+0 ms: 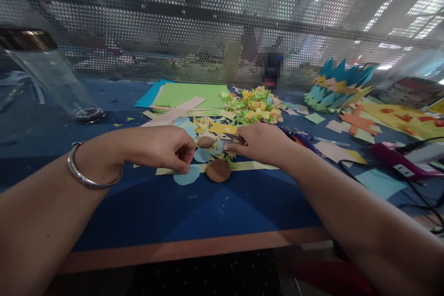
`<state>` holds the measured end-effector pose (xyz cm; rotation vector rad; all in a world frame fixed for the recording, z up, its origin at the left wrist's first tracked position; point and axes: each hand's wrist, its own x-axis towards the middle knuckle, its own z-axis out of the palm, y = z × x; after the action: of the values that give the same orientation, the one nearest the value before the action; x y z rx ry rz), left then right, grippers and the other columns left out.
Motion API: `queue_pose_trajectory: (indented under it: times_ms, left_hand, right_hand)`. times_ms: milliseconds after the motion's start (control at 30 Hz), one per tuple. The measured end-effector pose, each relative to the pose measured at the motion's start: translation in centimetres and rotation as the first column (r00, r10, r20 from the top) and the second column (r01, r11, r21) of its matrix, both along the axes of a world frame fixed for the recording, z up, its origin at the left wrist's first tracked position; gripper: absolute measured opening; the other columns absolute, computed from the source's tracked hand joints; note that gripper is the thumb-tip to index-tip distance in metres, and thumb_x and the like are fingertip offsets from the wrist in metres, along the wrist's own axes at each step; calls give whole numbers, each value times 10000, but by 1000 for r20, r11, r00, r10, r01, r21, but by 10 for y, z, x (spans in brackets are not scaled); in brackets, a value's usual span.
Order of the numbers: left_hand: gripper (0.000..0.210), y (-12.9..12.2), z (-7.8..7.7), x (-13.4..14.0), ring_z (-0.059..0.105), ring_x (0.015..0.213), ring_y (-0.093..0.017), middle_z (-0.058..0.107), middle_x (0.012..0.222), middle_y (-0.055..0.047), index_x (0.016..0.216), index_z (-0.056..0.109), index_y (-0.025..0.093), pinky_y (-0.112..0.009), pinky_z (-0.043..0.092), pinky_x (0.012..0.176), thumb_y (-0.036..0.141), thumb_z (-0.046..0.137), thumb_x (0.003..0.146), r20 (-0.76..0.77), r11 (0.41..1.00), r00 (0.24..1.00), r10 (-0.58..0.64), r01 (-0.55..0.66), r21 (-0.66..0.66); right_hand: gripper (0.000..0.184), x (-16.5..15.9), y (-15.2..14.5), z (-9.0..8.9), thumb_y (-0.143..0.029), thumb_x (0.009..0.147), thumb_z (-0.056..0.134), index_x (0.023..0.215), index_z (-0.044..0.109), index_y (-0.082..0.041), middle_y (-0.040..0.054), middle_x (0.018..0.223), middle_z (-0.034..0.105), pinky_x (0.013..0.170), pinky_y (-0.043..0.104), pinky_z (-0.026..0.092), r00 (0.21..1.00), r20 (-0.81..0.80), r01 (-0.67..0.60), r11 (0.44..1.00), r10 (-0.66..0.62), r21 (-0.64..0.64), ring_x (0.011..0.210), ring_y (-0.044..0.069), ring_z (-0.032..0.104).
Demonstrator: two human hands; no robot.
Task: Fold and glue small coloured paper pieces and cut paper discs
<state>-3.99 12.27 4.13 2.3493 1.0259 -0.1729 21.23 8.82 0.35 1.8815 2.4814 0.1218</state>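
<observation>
My left hand [173,148] is closed, with thumb and fingertips at the upper edge of a light blue paper circle [186,176]. To the right of that circle lies a round brown disc [218,171]. My right hand [260,143] is closed over a small object whose kind I cannot make out; a bit of light blue shows by its thumb. Between the hands are a second brown round piece [206,142], another blue paper circle [202,155] and yellow and green paper scraps. A long pale yellow paper strip [255,165] runs beneath.
Behind the hands are green paper sheets [197,94] and a pile of folded paper pieces [258,105]. A glass bottle [57,76] stands at left. A layered paper crown [338,85], a purple power strip [398,159] and cables are at right. Perforated metal mesh [166,27] rises behind.
</observation>
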Motion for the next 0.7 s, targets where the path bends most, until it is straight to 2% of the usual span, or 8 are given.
queue_pose_trajectory:
  times_ms: [100,167,233,300,400,533,633,700]
  left_hand:
    - [90,4,3,-1,579,593,-166,658,665,-8,749,705,216,-247,371,529,275,769,724,100,996,995,-7,15,-86]
    - [200,5,1,1,629,692,-175,686,772,-1,894,714,230,-246,450,611,285,796,721,269,981,959,88,-37,-190]
    - [287,4,-4,6,681,799,-195,716,886,-13,1013,697,235,-272,515,699,273,793,746,438,943,862,254,-119,-312]
    - [232,1,-10,13,700,800,-193,724,901,-25,953,681,206,-288,543,711,248,796,756,540,897,746,389,-173,-408]
    - [239,-2,-19,22,743,808,-203,716,841,-12,846,618,191,-285,561,705,233,830,742,596,811,585,550,-204,-548]
    - [359,-1,-25,27,770,808,-214,682,724,21,751,520,188,-303,579,762,243,873,708,601,733,465,650,-174,-658]
    - [391,-1,-26,28,771,802,-210,673,685,32,747,504,196,-285,567,743,258,888,700,594,716,446,670,-178,-675]
    - [353,-3,-26,29,763,803,-193,706,747,16,788,540,193,-277,556,744,268,878,718,584,710,452,675,-180,-681]
  right_hand:
    - [462,-3,-5,2,-558,976,476,941,700,-156,164,887,720,601,335,360,999,37,5,1000,-6,22,884,323,685]
    - [422,-5,-8,6,-512,974,480,925,708,-160,160,889,728,601,334,361,998,68,13,999,-16,33,872,325,694]
    - [421,-6,-11,10,-518,968,485,903,707,-167,155,888,736,591,331,340,995,91,24,999,-28,45,850,325,698]
    - [449,-7,-13,15,-554,970,478,891,697,-170,147,874,739,579,326,306,994,100,32,996,-40,81,828,320,697]
    - [406,-6,-15,20,-527,979,497,898,678,-173,110,828,738,559,319,249,998,63,8,983,-19,182,774,281,682]
    - [269,-7,-19,19,-422,965,586,1061,664,-184,52,905,744,555,305,252,984,-52,-141,922,171,360,751,215,659]
    - [246,-10,-24,14,-353,1001,551,1145,662,-188,53,1016,734,562,298,276,941,-62,-267,841,333,470,801,191,660]
    - [246,-12,-25,11,-326,1020,516,1141,677,-185,59,1036,727,556,298,282,917,-42,-317,791,396,524,796,183,654]
